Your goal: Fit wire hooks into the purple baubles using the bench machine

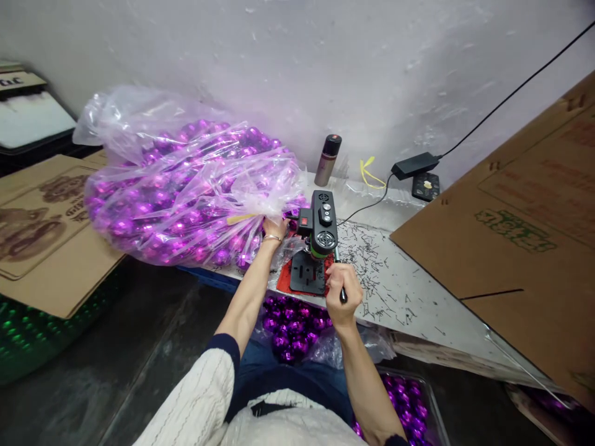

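A small black press machine (320, 230) stands on a red-and-black base (307, 274) at the table's near edge. My right hand (343, 293) is closed round the machine's black lever (339, 272). My left hand (274, 228) reaches into the mouth of a big clear plastic bag of shiny purple balls (186, 192) just left of the machine; its fingers are hidden in the plastic. More purple balls (294, 327) lie in a bag on my lap below the table edge.
Several small dark metal bits (381, 272) litter the grey tabletop. A large cardboard sheet (525, 248) leans at the right, flat cardboard (41, 229) lies at the left. A thermos bottle (328, 160), power adapter (415, 165) and cable sit by the wall. A tray of purple balls (411, 402) is lower right.
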`<state>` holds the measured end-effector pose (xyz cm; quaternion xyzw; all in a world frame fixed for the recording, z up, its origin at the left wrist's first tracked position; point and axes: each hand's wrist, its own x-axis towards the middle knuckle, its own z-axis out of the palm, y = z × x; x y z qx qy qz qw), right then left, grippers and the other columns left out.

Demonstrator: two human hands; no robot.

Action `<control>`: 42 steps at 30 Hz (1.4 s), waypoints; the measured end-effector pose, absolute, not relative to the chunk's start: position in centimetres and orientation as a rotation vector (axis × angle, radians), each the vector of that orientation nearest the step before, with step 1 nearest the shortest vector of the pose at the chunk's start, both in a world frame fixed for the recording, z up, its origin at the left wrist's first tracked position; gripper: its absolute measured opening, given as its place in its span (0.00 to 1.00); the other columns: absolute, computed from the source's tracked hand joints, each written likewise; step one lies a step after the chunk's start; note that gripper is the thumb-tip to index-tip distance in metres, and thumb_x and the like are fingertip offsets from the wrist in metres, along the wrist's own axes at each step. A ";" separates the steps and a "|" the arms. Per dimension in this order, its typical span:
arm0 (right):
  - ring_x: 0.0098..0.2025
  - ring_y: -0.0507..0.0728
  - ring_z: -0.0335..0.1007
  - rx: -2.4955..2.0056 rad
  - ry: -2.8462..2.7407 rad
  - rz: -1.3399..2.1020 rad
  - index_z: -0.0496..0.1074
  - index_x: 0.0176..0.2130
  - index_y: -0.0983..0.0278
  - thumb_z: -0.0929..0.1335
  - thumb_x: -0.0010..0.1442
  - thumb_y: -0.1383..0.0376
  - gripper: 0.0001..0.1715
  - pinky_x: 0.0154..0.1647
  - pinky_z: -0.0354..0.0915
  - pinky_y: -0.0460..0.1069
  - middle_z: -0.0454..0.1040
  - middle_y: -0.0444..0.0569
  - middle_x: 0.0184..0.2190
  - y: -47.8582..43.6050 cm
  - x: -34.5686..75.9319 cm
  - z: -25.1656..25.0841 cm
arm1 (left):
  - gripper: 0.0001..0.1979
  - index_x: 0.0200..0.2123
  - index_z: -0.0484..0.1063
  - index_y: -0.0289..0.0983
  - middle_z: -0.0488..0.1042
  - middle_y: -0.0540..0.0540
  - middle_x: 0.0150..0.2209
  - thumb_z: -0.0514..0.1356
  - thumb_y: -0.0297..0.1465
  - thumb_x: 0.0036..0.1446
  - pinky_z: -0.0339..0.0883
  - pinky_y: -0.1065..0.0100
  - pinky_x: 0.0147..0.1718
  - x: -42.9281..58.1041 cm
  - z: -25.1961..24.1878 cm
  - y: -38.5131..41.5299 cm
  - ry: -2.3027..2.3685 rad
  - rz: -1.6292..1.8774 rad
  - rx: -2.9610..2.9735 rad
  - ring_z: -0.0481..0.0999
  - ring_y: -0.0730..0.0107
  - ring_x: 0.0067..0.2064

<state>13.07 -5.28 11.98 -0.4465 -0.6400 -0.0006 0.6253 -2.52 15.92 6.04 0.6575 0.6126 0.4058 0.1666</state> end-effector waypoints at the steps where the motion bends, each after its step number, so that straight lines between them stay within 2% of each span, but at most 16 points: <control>1: 0.30 0.52 0.68 -1.017 -1.473 -0.006 0.63 0.28 0.61 0.61 0.66 0.73 0.16 0.32 0.62 0.49 0.69 0.43 0.27 -5.3 13.1 12.0 | 0.16 0.32 0.74 0.26 0.80 0.29 0.38 0.59 0.34 0.67 0.66 0.51 0.58 -2.3 6.1 16.5 1.773 1.097 1.850 0.78 0.48 0.53; 4: 0.31 0.51 0.68 -0.998 -1.482 -0.025 0.64 0.29 0.61 0.61 0.66 0.74 0.15 0.33 0.63 0.48 0.69 0.43 0.27 -5.2 13.1 12.0 | 0.13 0.30 0.73 0.26 0.80 0.28 0.38 0.62 0.32 0.64 0.67 0.48 0.56 -2.2 6.4 16.5 1.872 0.924 1.780 0.79 0.44 0.52; 6: 0.31 0.51 0.68 -0.997 -1.485 -0.026 0.64 0.29 0.61 0.61 0.66 0.74 0.15 0.33 0.63 0.48 0.69 0.43 0.27 -5.2 13.2 12.0 | 0.11 0.35 0.75 0.27 0.80 0.27 0.42 0.66 0.32 0.60 0.68 0.47 0.55 -2.7 6.8 15.1 1.900 0.870 1.764 0.79 0.41 0.52; 8: 0.30 0.51 0.68 -1.001 -1.487 -0.020 0.65 0.30 0.61 0.61 0.66 0.73 0.14 0.32 0.63 0.49 0.69 0.43 0.27 -5.1 13.2 12.1 | 0.16 0.43 0.75 0.29 0.78 0.27 0.47 0.68 0.34 0.56 0.69 0.47 0.55 -3.6 7.1 12.7 1.880 0.916 1.749 0.78 0.40 0.53; 12: 0.30 0.52 0.69 -1.010 -1.475 -0.008 0.66 0.29 0.61 0.61 0.67 0.72 0.15 0.32 0.63 0.49 0.70 0.44 0.26 -5.1 13.3 12.6 | 0.30 0.57 0.69 0.36 0.76 0.35 0.54 0.69 0.42 0.55 0.72 0.52 0.56 -4.9 6.9 5.3 1.499 1.249 1.561 0.78 0.50 0.55; 15: 0.30 0.52 0.69 -1.015 -1.466 0.010 0.66 0.28 0.61 0.61 0.67 0.72 0.16 0.32 0.63 0.49 0.71 0.44 0.26 -5.1 13.3 12.8 | 0.32 0.63 0.64 0.41 0.76 0.40 0.54 0.66 0.46 0.59 0.79 0.60 0.46 -4.9 6.1 -0.3 1.192 1.271 1.269 0.82 0.59 0.47; 17: 0.29 0.52 0.69 -1.023 -1.461 0.017 0.66 0.28 0.60 0.61 0.67 0.71 0.16 0.32 0.63 0.50 0.71 0.44 0.26 -5.1 13.3 12.9 | 0.35 0.65 0.61 0.46 0.75 0.41 0.55 0.67 0.46 0.58 0.80 0.63 0.40 -4.6 5.6 -2.8 1.085 1.216 1.117 0.83 0.63 0.43; 20: 0.30 0.53 0.69 -1.034 -1.456 0.015 0.66 0.28 0.60 0.61 0.67 0.70 0.16 0.32 0.64 0.50 0.71 0.44 0.26 -5.1 13.3 12.8 | 0.36 0.65 0.61 0.49 0.74 0.43 0.56 0.69 0.46 0.56 0.81 0.59 0.45 -4.1 4.6 -4.4 1.001 1.200 0.962 0.82 0.62 0.47; 24: 0.30 0.53 0.69 -1.044 -1.466 0.012 0.65 0.28 0.60 0.61 0.68 0.70 0.16 0.33 0.63 0.50 0.71 0.44 0.26 -5.1 13.3 12.7 | 0.26 0.60 0.67 0.44 0.76 0.41 0.55 0.59 0.50 0.63 0.78 0.53 0.50 -3.8 3.4 -3.8 0.974 1.309 0.759 0.80 0.59 0.52; 28: 0.30 0.53 0.69 -1.028 -1.459 0.020 0.65 0.27 0.60 0.61 0.68 0.70 0.17 0.32 0.62 0.50 0.70 0.44 0.26 -5.2 13.4 12.7 | 0.25 0.58 0.68 0.43 0.77 0.42 0.55 0.63 0.46 0.62 0.78 0.55 0.50 -3.4 2.1 -2.5 1.047 1.382 0.756 0.80 0.60 0.53; 32: 0.30 0.53 0.69 -1.037 -1.464 0.024 0.66 0.28 0.60 0.61 0.68 0.69 0.16 0.32 0.63 0.51 0.70 0.44 0.25 -5.1 13.5 12.8 | 0.29 0.59 0.66 0.40 0.77 0.40 0.55 0.66 0.44 0.59 0.75 0.59 0.54 -2.9 1.0 -1.5 1.198 1.389 1.010 0.79 0.60 0.54; 35: 0.29 0.53 0.69 -1.041 -1.455 0.021 0.66 0.28 0.60 0.61 0.68 0.68 0.16 0.32 0.63 0.51 0.70 0.44 0.25 -5.0 13.6 13.1 | 0.31 0.59 0.66 0.37 0.76 0.38 0.55 0.68 0.42 0.57 0.73 0.56 0.57 -2.5 0.5 -1.3 1.300 1.349 1.316 0.79 0.57 0.54; 39: 0.30 0.53 0.69 -1.045 -1.457 0.005 0.65 0.27 0.60 0.61 0.69 0.67 0.17 0.33 0.63 0.51 0.69 0.44 0.25 -4.8 13.6 13.5 | 0.29 0.59 0.66 0.39 0.74 0.37 0.58 0.68 0.39 0.58 0.67 0.50 0.62 -2.2 0.2 -1.9 1.328 1.283 1.806 0.74 0.53 0.61; 42: 0.30 0.53 0.69 -1.044 -1.469 0.003 0.64 0.27 0.60 0.61 0.69 0.68 0.17 0.33 0.63 0.51 0.69 0.44 0.25 -4.8 13.7 13.5 | 0.29 0.59 0.66 0.39 0.72 0.36 0.60 0.68 0.41 0.58 0.66 0.49 0.63 -2.0 0.0 -2.4 1.282 1.248 1.956 0.71 0.51 0.64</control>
